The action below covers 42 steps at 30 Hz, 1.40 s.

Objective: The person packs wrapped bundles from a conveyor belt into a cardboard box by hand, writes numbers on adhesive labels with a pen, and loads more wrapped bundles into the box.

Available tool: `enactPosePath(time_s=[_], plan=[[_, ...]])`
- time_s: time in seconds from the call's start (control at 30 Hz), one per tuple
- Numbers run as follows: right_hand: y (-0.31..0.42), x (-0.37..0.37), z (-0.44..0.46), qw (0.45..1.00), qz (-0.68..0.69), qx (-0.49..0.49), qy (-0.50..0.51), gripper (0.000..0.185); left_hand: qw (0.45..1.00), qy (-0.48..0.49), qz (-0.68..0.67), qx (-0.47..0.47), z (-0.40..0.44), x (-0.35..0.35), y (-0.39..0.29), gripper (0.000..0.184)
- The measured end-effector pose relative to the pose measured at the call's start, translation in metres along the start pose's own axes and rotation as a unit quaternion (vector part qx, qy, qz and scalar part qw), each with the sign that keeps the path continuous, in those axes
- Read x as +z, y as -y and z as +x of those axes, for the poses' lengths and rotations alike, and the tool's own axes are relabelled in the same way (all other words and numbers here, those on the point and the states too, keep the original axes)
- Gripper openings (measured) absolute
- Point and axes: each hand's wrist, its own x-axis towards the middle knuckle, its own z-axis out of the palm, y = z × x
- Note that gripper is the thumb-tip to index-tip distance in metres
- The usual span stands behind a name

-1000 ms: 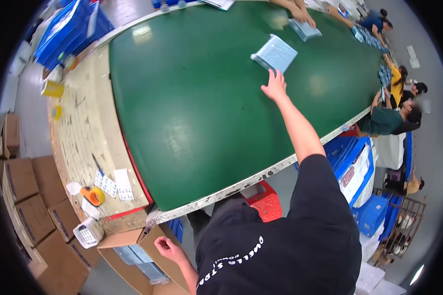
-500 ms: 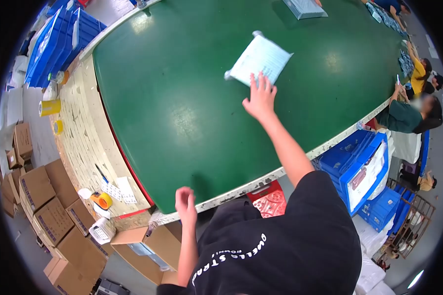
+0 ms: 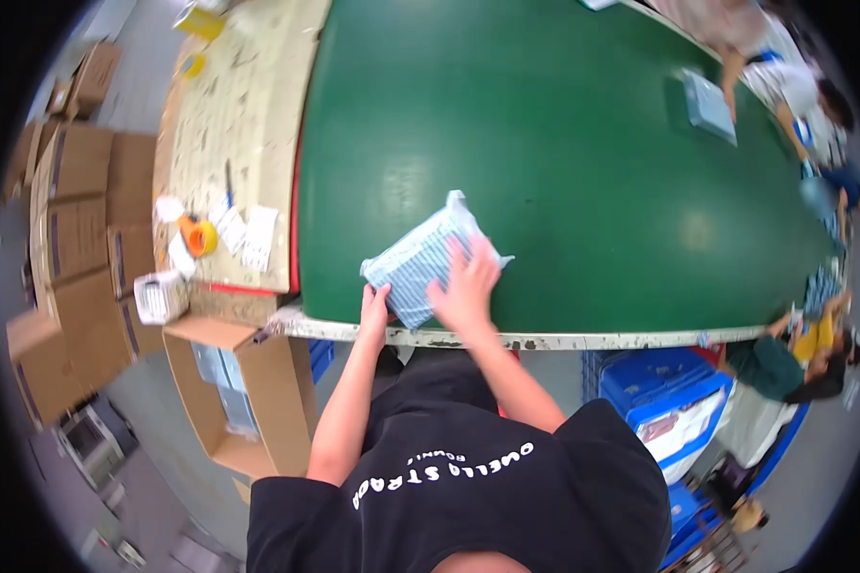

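A flat package in clear plastic (image 3: 420, 263), pale blue with striped or printed-looking markings, lies at the near edge of the green table. My left hand (image 3: 375, 313) grips its lower left corner, thumb on top and the other fingers partly hidden at the edge. Over the package's right side, my right hand (image 3: 468, 291) has its fingers spread, somewhat blurred by motion. Whether its fingertips press on the plastic I cannot tell.
An open cardboard box (image 3: 244, 401) holding blue packages stands below the table's left corner. Tape rolls (image 3: 199, 237) and paper slips lie on the wooden side table (image 3: 248, 115). Blue crates (image 3: 659, 401) stand at right. Across the table a person's hand touches another package (image 3: 707, 105).
The package has come from the far middle of the table to the near edge. My left hand has taken hold of its corner. The view has turned leftward.
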Motion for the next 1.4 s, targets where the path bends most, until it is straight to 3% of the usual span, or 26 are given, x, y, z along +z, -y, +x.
enactPosePath(time_s=[0.03, 0.1, 0.17, 0.2, 0.27, 0.3, 0.37, 0.5, 0.63, 0.7, 0.77, 0.8, 0.83, 0.87, 0.9, 0.97, 1.03, 1.1, 1.17, 1.2, 1.23, 1.33, 1.37, 1.4], plan=[[-0.015, 0.006, 0.016, 0.999, -0.016, 0.019, -0.030, 0.078, 1.000, -0.007, -0.013, -0.010, -0.003, -0.007, 0.003, 0.047], [-0.053, 0.037, 0.042, 0.995, 0.008, 0.090, 0.047, 0.082, 0.998, -0.008, -0.057, 0.006, -0.016, -0.003, -0.001, 0.052], [-0.088, 0.062, 0.067, 0.971, 0.128, 0.079, 0.185, 0.086, 0.994, -0.022, -0.015, 0.103, 0.026, -0.005, 0.043, 0.052], [-0.081, 0.060, 0.074, 0.968, 0.139, 0.080, 0.196, 0.083, 0.987, -0.028, -0.068, 0.146, 0.020, 0.002, 0.040, 0.053], [-0.052, 0.051, 0.065, 0.938, 0.233, 0.104, 0.237, 0.078, 0.946, -0.131, 0.038, 0.294, 0.039, 0.004, 0.069, 0.059], [-0.031, 0.045, 0.061, 0.905, 0.308, 0.134, 0.261, 0.075, 0.946, -0.125, 0.064, 0.292, 0.021, -0.008, 0.053, 0.062], [0.020, 0.036, 0.042, 0.899, 0.299, 0.154, 0.281, 0.072, 0.950, -0.157, 0.088, 0.254, -0.008, -0.038, 0.036, 0.063], [0.156, 0.046, -0.015, 0.892, 0.295, 0.101, 0.327, 0.074, 0.916, -0.247, 0.070, 0.307, -0.083, -0.161, 0.026, 0.066], [0.323, 0.102, -0.090, 0.864, 0.284, -0.067, 0.410, 0.069, 0.881, -0.310, -0.031, 0.356, -0.141, -0.334, 0.053, 0.064], [0.399, 0.157, -0.125, 0.834, 0.276, -0.142, 0.456, 0.068, 0.862, -0.371, -0.046, 0.343, -0.169, -0.422, 0.071, 0.062], [0.470, 0.225, -0.168, 0.820, 0.219, -0.260, 0.460, 0.074, 0.833, -0.412, -0.174, 0.328, -0.175, -0.503, 0.112, 0.061], [0.493, 0.271, -0.196, 0.831, 0.197, -0.294, 0.430, 0.077, 0.811, -0.465, -0.187, 0.303, -0.176, -0.542, 0.139, 0.059], [0.519, 0.315, -0.221, 0.808, 0.204, -0.306, 0.460, 0.078, 0.786, -0.516, -0.199, 0.276, -0.176, -0.578, 0.164, 0.058], [0.554, 0.340, -0.254, 0.792, 0.174, -0.339, 0.477, 0.080, 0.777, -0.512, -0.259, 0.259, -0.182, -0.613, 0.182, 0.058], [0.561, 0.391, -0.283, 0.784, 0.194, -0.348, 0.476, 0.084, 0.768, -0.502, -0.316, 0.242, -0.188, -0.643, 0.200, 0.058], [0.582, 0.471, -0.325, 0.786, 0.127, -0.323, 0.511, 0.090, 0.761, -0.548, -0.273, 0.212, -0.164, -0.698, 0.263, 0.057], [0.587, 0.537, -0.352, 0.779, 0.045, -0.258, 0.569, 0.096, 0.768, -0.516, -0.332, 0.186, -0.139, -0.734, 0.297, 0.058], [0.589, 0.571, -0.362, 0.776, 0.028, -0.225, 0.588, 0.096, 0.772, -0.482, -0.381, 0.160, -0.116, -0.759, 0.319, 0.059], [0.582, 0.596, -0.358, 0.777, 0.009, -0.185, 0.602, 0.096, 0.796, -0.499, -0.328, 0.103, -0.087, -0.764, 0.330, 0.054], [0.574, 0.604, -0.350, 0.768, 0.036, -0.164, 0.618, 0.095, 0.819, -0.465, -0.321, 0.104, -0.075, -0.765, 0.339, 0.078], [0.564, 0.607, -0.342, 0.759, 0.065, -0.141, 0.632, 0.094, 0.825, -0.455, -0.321, 0.100, -0.065, -0.763, 0.346, 0.078], [0.545, 0.589, -0.319, 0.763, 0.067, -0.219, 0.604, 0.091, 0.794, -0.481, -0.310, 0.205, -0.048, -0.751, 0.348, 0.083], [0.539, 0.580, -0.310, 0.756, 0.087, -0.271, 0.590, 0.089, 0.804, -0.466, -0.303, 0.213, -0.049, -0.742, 0.342, 0.083], [0.546, 0.546, -0.304, 0.758, 0.102, -0.253, 0.593, 0.084, 0.804, -0.536, -0.196, 0.165, -0.052, -0.729, 0.334, 0.081]])
